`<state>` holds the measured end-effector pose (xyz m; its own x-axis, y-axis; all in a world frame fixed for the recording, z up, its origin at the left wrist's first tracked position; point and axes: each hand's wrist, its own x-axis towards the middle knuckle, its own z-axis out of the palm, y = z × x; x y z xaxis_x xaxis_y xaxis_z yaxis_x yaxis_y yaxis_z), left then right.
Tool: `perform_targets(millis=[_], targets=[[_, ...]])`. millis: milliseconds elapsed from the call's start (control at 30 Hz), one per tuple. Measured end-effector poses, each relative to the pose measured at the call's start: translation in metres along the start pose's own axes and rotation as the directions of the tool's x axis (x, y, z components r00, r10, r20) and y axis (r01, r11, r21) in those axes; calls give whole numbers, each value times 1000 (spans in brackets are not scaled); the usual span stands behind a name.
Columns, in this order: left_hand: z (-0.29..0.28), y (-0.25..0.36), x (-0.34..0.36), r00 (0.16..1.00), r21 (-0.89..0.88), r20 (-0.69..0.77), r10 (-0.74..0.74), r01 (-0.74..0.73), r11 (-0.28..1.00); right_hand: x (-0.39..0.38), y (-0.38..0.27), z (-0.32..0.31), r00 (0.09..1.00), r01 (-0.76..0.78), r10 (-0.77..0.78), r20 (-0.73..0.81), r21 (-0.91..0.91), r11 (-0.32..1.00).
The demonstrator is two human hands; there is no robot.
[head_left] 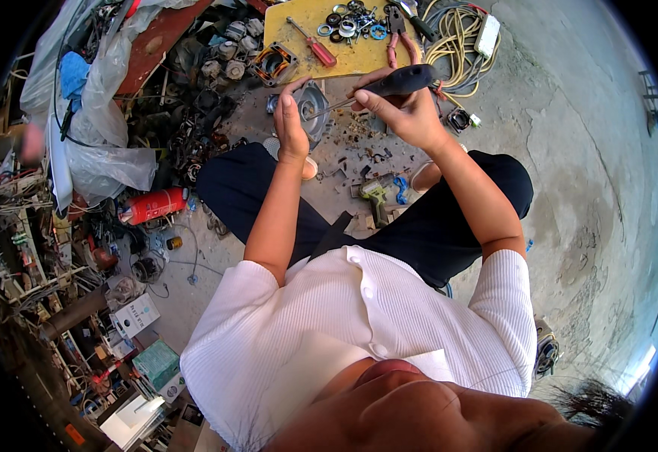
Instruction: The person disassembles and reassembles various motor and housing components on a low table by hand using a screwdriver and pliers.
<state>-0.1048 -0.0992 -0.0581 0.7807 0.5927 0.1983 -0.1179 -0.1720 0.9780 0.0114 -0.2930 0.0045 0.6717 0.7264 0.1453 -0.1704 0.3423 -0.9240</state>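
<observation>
My left hand (pixel 292 134) grips a round grey metal motor end cover (pixel 317 104) by its edge, holding it up above the floor between my knees. My right hand (pixel 417 123) is closed around the black handle of a screwdriver (pixel 404 80). Its thin shaft points left, and the tip reaches the inner hollow of the cover near the centre. Whether the tip presses on anything inside cannot be made out. Just beyond my left hand, a square stator with copper windings (pixel 274 64) rests at the corner of a yellow board (pixel 291 26).
On the board lie a red-handled screwdriver (pixel 320 51), pink-handled pliers (pixel 398 34) and several rings and bearings (pixel 348 26). Coiled cables (pixel 449 45) with a white power strip (pixel 487 36) lie at right. A green power tool (pixel 376 197) sits between my legs; a red cylinder (pixel 154 206) lies left.
</observation>
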Motion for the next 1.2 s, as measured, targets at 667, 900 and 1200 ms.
perform_targets(millis=[667,900,1200], targets=[[8,26,1,911,391,218,350,-410,824,7,-3,-18,972,236,-203,121,-530,815],[17,16,0,834,620,423,355,-551,558,11,-3,-19,999,5,-25,-22,-655,755],[20,-60,-23,863,625,477,167,-466,626,14,12,-38,1000,-24,21,-14,-758,652]])
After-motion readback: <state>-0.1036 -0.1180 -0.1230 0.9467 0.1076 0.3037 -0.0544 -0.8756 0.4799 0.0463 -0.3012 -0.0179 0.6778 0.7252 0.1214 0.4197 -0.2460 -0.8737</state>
